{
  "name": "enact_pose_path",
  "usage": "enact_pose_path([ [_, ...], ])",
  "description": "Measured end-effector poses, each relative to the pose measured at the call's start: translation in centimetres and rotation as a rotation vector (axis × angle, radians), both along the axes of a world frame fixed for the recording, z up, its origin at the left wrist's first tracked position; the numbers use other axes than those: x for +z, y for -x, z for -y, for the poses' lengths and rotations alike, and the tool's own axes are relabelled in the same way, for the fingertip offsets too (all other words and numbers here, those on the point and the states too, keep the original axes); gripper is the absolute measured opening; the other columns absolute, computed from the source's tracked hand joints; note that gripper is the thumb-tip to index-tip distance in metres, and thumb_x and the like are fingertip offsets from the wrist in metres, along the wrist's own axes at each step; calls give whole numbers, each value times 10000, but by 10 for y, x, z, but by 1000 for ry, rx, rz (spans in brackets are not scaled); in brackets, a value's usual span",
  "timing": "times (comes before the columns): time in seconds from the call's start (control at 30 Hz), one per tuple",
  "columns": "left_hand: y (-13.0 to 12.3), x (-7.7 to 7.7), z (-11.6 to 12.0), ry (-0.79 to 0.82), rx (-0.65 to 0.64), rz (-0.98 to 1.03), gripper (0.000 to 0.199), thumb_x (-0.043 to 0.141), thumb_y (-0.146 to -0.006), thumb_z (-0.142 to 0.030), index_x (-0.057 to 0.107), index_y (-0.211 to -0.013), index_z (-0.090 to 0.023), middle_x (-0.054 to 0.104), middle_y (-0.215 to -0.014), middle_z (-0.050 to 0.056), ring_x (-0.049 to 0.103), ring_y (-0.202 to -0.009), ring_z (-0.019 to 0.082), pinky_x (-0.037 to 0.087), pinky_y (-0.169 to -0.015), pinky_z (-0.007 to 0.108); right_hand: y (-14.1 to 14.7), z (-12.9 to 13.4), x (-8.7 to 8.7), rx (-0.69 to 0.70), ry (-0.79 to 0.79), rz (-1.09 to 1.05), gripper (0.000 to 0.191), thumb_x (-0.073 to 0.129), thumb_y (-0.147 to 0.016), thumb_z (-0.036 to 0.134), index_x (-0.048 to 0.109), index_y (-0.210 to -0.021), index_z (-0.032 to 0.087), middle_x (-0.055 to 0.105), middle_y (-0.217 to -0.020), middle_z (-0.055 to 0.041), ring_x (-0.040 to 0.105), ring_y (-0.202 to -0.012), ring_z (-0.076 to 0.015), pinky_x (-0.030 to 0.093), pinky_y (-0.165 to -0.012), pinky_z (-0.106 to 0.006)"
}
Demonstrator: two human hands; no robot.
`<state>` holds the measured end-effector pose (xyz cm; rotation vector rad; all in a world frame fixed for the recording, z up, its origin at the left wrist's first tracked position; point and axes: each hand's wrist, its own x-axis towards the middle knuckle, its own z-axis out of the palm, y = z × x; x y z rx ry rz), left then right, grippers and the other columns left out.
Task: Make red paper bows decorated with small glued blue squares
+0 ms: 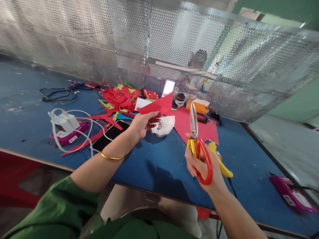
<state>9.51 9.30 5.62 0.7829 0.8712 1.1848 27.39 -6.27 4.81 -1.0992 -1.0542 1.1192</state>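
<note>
My left hand (pixel 142 126) pinches the lower edge of a red paper piece (pixel 159 105) above the blue table. In my right hand (pixel 204 164) are scissors (pixel 193 122) with one red and one yellow handle, their blades pointing up and looking closed. Beneath my left fingers lies a white piece with a small coloured print (pixel 165 126). A larger red sheet (pixel 183 121) lies flat behind the scissors. Just right of my right hand is a yellow tool (pixel 223 166), partly hidden by the hand.
Red and green paper scraps (pixel 119 98) are heaped at the back. A black tablet-like object (pixel 108 137), white cables and a purple box (pixel 72 134) lie left. Another purple box (pixel 291 194) sits far right. A perforated metal screen (pixel 99 39) borders the table; a person is behind it.
</note>
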Motion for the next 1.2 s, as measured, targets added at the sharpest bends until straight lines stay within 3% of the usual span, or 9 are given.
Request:
enact_pose_path([
  [0.13,-11,-3,12,-6,-44,-51,308,887,-539,-271,736,-772,-136,733,-729,46,647,-596,136,434,-477,218,8,-40,8,-114,-11,-27,558,832,-667,373,556,-1130,229,700,-816,36,437,-321,-37,327,-305,-207],
  [0.27,-14,-11,27,44,-109,-108,314,900,-515,-291,712,-709,-131,687,-631,26,609,-547,126,427,-470,218,6,-61,-8,-239,2,-51,581,858,-623,406,527,-1066,231,733,-834,30,458,-333,-38,360,-324,-202],
  [0.4,-18,-17,32,34,-152,-123,299,889,-531,-300,713,-714,-141,686,-634,25,600,-545,124,421,-475,220,2,-62,-20,-265,-15,-35,600,875,-610,391,525,-1069,230,716,-805,47,470,-340,-44,377,-331,-213],
  [0.6,-23,-23,37,-5,-186,-200,254,863,-580,-303,738,-728,-139,690,-648,33,581,-519,113,413,-483,231,3,-63,-23,-290,-9,61,491,867,-640,383,542,-976,235,520,-545,126,457,-302,-74,317,-288,-221],
  [0.87,-20,-23,37,-103,-279,-287,178,827,-638,-269,756,-752,-152,741,-726,59,631,-545,128,417,-479,220,0,-63,-27,-348,-37,144,476,844,-674,381,565,-1031,235,578,-671,92,464,-321,-57,329,-299,-225],
  [1.03,-16,-17,31,-115,-182,-272,179,815,-642,-289,755,-716,-138,744,-696,73,638,-551,143,415,-488,226,0,-62,-25,-322,-74,81,456,779,-748,436,577,-1106,238,598,-654,78,571,-477,-102,483,-487,-257],
  [1.13,-11,-13,23,-101,-72,-226,205,835,-615,-302,753,-686,-128,741,-680,75,650,-573,153,433,-510,234,0,-59,-24,-217,-91,126,535,793,-715,495,556,-1121,238,647,-727,41,636,-620,-144,536,-641,-316],
  [1.2,-8,-12,17,-94,-5,-184,211,844,-595,-293,752,-680,-124,743,-684,77,653,-583,154,441,-517,235,1,-56,-23,-121,-90,196,573,767,-727,555,541,-1145,235,670,-805,5,644,-686,-159,523,-654,-316],
])
